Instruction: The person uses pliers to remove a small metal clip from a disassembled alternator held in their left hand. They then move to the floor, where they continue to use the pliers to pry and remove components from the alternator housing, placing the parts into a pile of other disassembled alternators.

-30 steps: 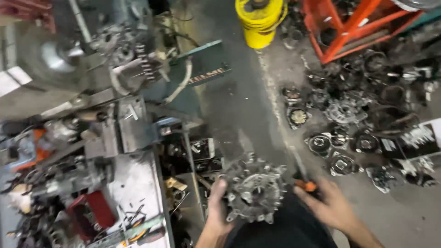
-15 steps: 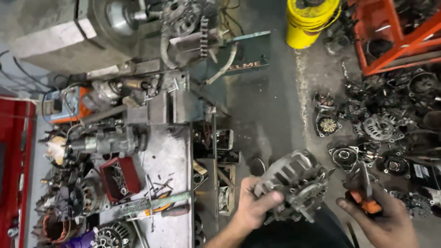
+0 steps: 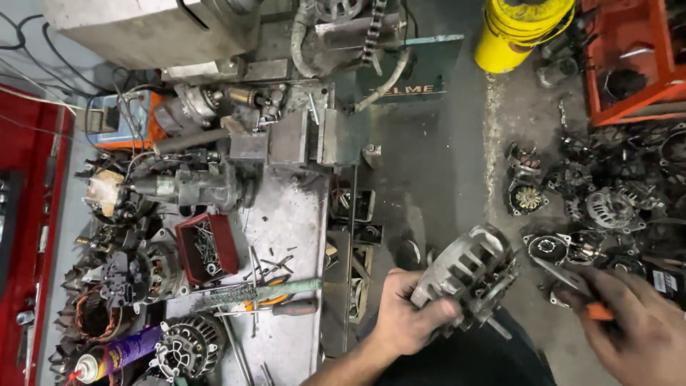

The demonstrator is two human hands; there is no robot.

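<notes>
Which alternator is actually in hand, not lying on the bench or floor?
The grey ribbed alternator, gripped by the left hand over the lap; the others lie untouched on bench and floor.

A grey metal workbench (image 3: 293,214) is covered on its left with motor parts. A small red tray (image 3: 227,246) of screws is set on it, with loose nails beside it, a screwdriver (image 3: 282,309) near the front edge and a spray can (image 3: 114,354) at the corner. On the concrete floor (image 3: 443,164), a yellow bucket (image 3: 520,32) is stood, and alternator parts (image 3: 600,204) are scattered at the right.
</notes>
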